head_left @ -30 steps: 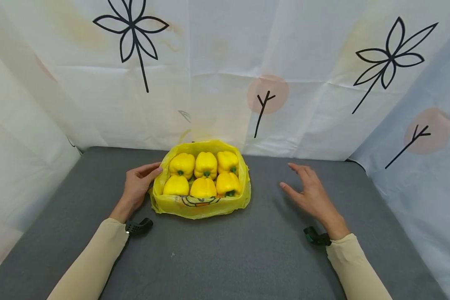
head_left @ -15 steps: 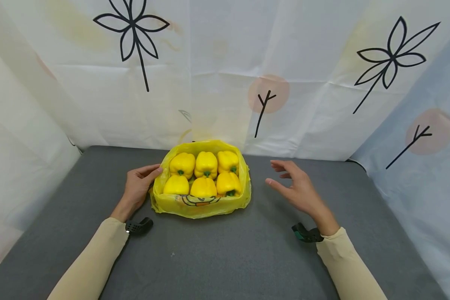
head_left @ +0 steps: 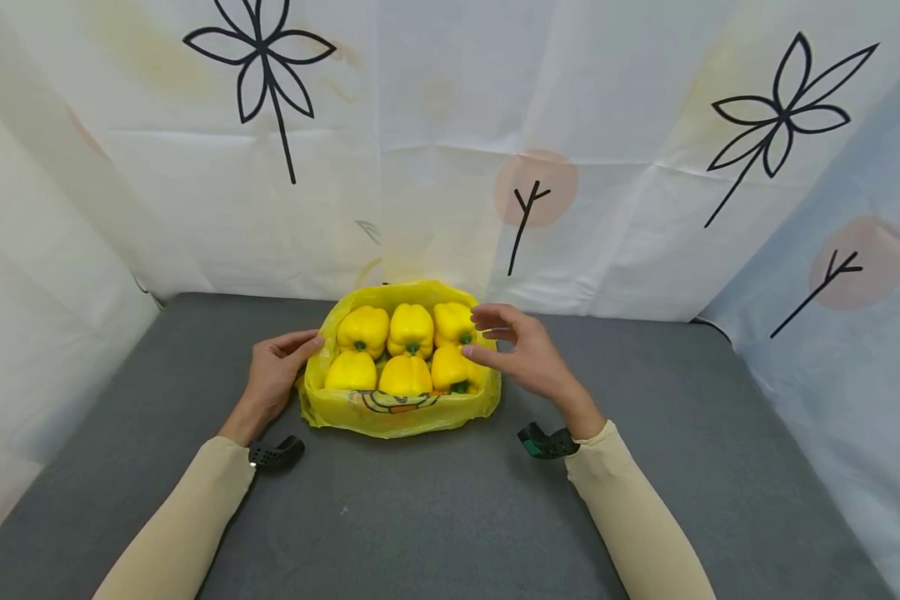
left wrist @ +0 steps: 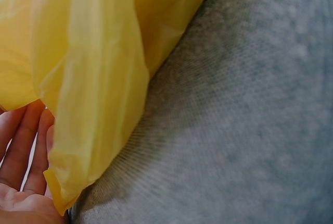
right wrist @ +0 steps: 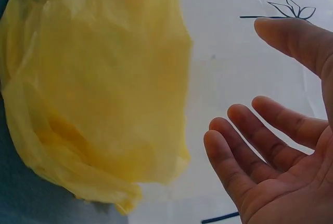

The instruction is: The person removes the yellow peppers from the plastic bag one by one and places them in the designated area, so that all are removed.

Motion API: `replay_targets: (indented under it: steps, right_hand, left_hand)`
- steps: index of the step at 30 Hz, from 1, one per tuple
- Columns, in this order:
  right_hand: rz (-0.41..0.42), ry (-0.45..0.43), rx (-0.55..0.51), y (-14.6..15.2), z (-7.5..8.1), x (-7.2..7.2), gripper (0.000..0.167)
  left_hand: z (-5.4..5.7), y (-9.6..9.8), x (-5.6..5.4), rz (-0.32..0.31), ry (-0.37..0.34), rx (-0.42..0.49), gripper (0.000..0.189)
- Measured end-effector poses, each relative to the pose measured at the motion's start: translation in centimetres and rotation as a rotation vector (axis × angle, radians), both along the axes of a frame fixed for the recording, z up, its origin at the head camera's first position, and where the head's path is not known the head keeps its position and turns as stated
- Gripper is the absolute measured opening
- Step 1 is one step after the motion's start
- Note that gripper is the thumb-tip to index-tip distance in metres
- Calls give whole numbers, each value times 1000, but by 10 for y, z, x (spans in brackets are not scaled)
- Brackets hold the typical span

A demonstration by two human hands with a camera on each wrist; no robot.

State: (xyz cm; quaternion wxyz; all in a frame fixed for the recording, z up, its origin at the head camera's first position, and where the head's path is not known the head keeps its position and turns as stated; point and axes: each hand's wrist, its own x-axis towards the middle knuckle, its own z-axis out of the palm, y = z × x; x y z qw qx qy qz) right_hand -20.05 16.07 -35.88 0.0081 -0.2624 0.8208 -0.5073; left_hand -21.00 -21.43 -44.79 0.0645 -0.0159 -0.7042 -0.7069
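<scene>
A yellow plastic bag (head_left: 401, 421) sits on the grey table with its mouth spread wide. Inside it, several yellow bell peppers (head_left: 411, 331) stand in two rows. At the bag's left rim, my left hand (head_left: 272, 375) pinches the edge between thumb and fingers; the left wrist view has its fingers (left wrist: 21, 146) partly hidden behind the plastic. My right hand (head_left: 528, 354) is over the bag's right rim, thumb and fingers spread apart and holding nothing. Its fingertips overlap the right-hand peppers in the head view. From the right wrist, the hand appears above the bag's side (right wrist: 104, 88).
The grey tabletop (head_left: 390, 517) runs around the bag. White fabric (head_left: 435, 108) with flower and twig prints hangs behind the table and along both sides. Each wrist wears a black strap device, such as the right one (head_left: 547, 442).
My right hand has moved left, from beside the bag to over its right rim and peppers. My left hand, the bag and the peppers have stayed in place.
</scene>
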Motion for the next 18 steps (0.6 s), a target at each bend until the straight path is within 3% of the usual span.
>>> replay_targets:
  steps: [6,18]
  right_hand:
    - [21,-53,21,-8,-16,-6,54]
    - [-4,-69,166,-8,-30,-7,60]
  left_hand:
    - [-1,-2,-1,2,-4,12,47]
    - [-3,-2,-2,5,-3,-11,47]
